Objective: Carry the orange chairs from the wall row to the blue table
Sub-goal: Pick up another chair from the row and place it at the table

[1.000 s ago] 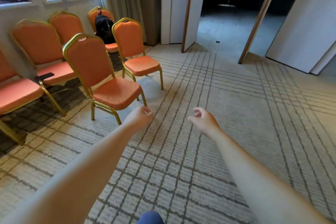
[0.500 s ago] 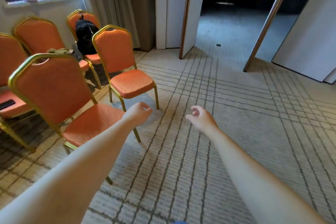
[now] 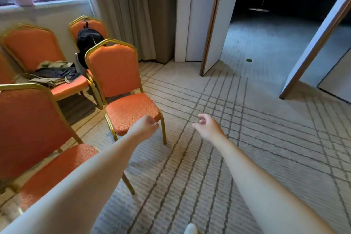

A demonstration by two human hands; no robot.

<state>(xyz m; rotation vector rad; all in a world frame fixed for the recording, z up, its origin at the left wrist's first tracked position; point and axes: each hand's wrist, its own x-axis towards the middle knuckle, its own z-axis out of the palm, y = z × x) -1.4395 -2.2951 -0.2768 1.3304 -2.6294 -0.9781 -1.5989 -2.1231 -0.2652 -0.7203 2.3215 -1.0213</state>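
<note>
Two orange chairs with gold frames stand out from the wall row: a far chair (image 3: 131, 112) ahead and a near chair (image 3: 28, 135) at my left. My left hand (image 3: 145, 127) hangs over the front edge of the far chair's seat, fingers loosely curled, holding nothing. My right hand (image 3: 208, 126) hovers over the carpet to the right of that chair, fingers also loosely curled and empty. Behind them, against the wall, are a chair with folded clothes (image 3: 34, 49) and a chair with a black backpack (image 3: 95, 26). The blue table is not in view.
Patterned carpet (image 3: 247, 138) stretches to the right and ahead. Open folding doors (image 3: 210, 24) lead into a dark room. Beige curtains (image 3: 121, 5) hang by the window at the back left. A white shoe tip (image 3: 190, 229) shows at the bottom edge.
I have walked forward along the row. The near chair has slid to my left and the far chair is now just under my left hand. Both hands stay empty.
</note>
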